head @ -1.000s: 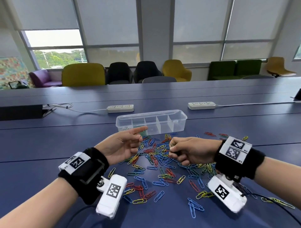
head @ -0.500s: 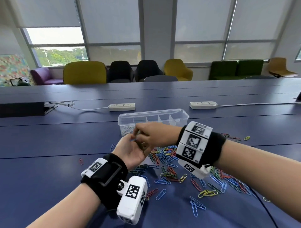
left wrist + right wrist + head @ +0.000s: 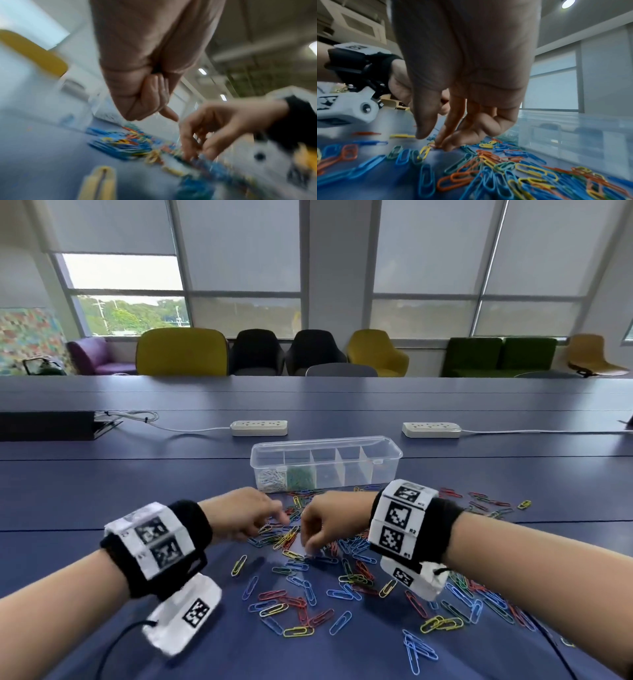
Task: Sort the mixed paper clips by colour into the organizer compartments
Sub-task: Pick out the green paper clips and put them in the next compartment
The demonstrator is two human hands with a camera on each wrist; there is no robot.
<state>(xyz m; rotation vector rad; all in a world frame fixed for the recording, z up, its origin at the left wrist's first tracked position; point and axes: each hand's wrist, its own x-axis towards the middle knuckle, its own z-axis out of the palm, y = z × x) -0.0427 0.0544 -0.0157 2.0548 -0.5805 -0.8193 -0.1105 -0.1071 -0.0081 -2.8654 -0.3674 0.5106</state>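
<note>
Mixed paper clips (image 3: 308, 587) in blue, red, yellow and green lie scattered on the blue table in front of a clear organizer (image 3: 387, 463). Its leftmost compartment holds white clips (image 3: 272, 479), and the one beside it holds green clips (image 3: 301, 477). My right hand (image 3: 308, 549) reaches down into the pile. Its index and middle fingertips (image 3: 441, 145) touch an orange clip (image 3: 433, 145), while the thumb stands apart. My left hand (image 3: 274, 520) hovers palm down just left of it, fingers curled into the palm (image 3: 154, 94) and index tip sticking out. No clip shows inside it.
Two white power strips (image 3: 258, 428) (image 3: 431, 430) lie behind the organizer. A black box (image 3: 44, 426) with a cable sits at the far left. A black cord (image 3: 113, 645) trails from my left wrist camera. More clips (image 3: 479, 501) spread to the right.
My right hand left the left palm and dropped onto the pile. The left hand turned palm down and lowered, with its fingers curled in.
</note>
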